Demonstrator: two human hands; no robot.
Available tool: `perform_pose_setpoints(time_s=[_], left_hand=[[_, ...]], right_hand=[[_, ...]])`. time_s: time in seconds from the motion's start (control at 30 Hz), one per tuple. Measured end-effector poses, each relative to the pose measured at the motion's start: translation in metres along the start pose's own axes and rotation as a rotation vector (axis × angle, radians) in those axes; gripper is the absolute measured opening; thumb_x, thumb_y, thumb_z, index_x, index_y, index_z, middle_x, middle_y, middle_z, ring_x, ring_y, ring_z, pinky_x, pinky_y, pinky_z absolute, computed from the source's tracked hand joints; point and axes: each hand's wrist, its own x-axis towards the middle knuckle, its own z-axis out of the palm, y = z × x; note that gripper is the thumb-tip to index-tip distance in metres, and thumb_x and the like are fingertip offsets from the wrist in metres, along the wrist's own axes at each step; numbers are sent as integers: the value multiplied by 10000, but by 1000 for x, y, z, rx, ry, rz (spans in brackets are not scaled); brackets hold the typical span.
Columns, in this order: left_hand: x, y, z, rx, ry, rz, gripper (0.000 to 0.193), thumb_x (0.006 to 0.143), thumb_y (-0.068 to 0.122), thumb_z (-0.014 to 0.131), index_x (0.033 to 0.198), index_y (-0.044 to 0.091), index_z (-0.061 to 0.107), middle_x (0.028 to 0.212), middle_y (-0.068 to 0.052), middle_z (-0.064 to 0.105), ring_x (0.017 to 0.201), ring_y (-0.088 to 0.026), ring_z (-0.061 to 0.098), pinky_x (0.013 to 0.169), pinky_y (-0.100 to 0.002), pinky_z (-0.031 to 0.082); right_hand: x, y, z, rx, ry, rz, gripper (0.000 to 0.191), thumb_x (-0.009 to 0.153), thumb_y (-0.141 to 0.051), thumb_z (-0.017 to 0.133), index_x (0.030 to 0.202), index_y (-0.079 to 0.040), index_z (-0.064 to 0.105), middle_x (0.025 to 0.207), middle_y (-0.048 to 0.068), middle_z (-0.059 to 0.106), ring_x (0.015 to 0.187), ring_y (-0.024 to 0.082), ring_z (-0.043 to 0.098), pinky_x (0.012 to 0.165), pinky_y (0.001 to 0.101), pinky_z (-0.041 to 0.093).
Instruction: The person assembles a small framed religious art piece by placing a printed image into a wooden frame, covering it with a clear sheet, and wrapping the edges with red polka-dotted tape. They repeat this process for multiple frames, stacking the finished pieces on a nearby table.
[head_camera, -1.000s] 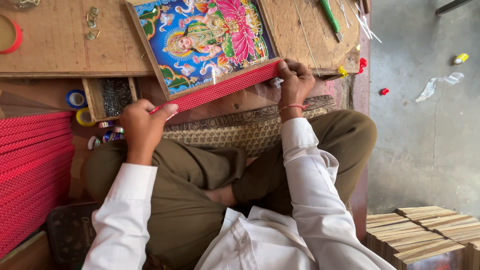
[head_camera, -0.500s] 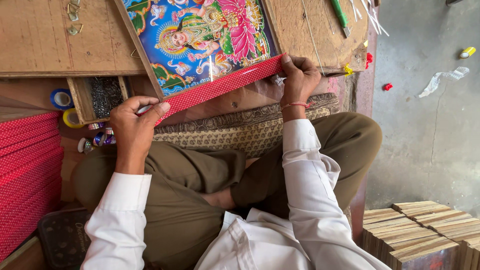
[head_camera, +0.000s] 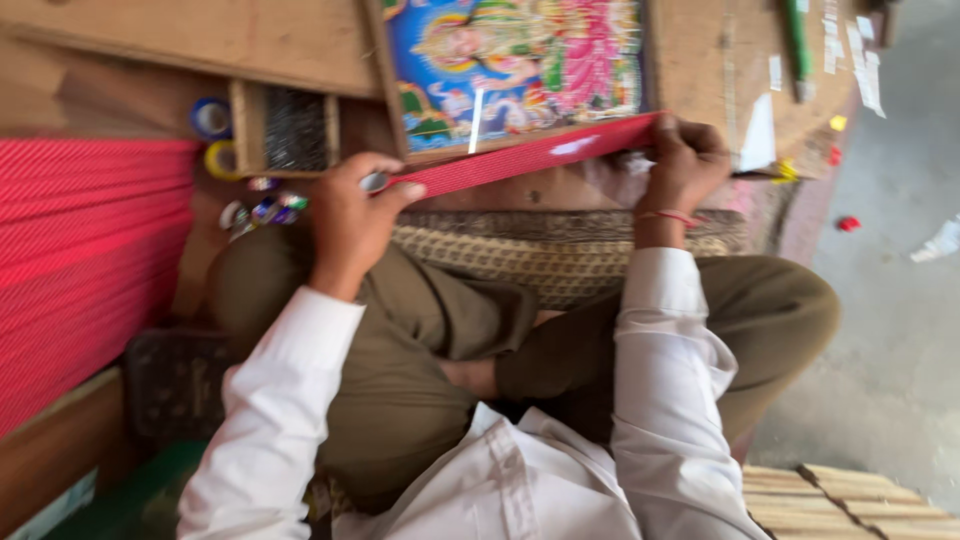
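Red stack (head_camera: 80, 260): long red moulding lengths piled at the person's left.
Picture (head_camera: 520, 60): bright printed picture lying on the wooden workboard (head_camera: 200, 40), wood-edged.
Red strip (head_camera: 520, 160): lies along the picture's near edge, held at both ends.
Left hand (head_camera: 350, 215): fingers closed on the strip's left end.
Right hand (head_camera: 685, 165): fingers curled over the strip's right end.
Tape rolls (head_camera: 212, 135): blue and yellow, beside a small wooden box.

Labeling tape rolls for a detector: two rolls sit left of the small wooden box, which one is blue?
The upper roll, closer to the wooden board's edge, is blue. The roll just below it is yellow. Both lie beside the small wooden box, left of the left hand.
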Motion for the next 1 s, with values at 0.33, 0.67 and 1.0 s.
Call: perform_pose_setpoints(time_s=[0.33, 0.67, 1.0], left_hand=[[16, -1, 4, -18, 53, -53, 257, 802, 212, 892, 938, 27, 776, 795, -116, 765, 711, -203, 745, 660, -328, 557], [19, -2, 4, -44, 52, -64, 237, 803, 192, 889, 902, 8, 775, 769, -113, 761, 675, -176, 726, 619, -306, 547], [22, -9, 7, -59, 53, -66, 230, 792, 178, 887, 894, 12, 764, 790, -108, 760, 701, -172, 727, 639, -308, 556]], right_hand=[[-8, -13, 2, 81, -55, 14, 223, 902, 42, 814, 761, 11, 645, 722, 106, 697, 540, 139, 607, 490, 269, 512], [-8, -14, 3, 37, -56, 9, 219, 904, 46, 816, 766, 11, 650, 722, 111, 703, 538, 136, 613, 484, 266, 520], [-8, -12, 4, 84, -61, -16, 243, 904, 60, 824, 760, 20, 633, 718, 108, 683, 540, 130, 589, 492, 276, 509]])
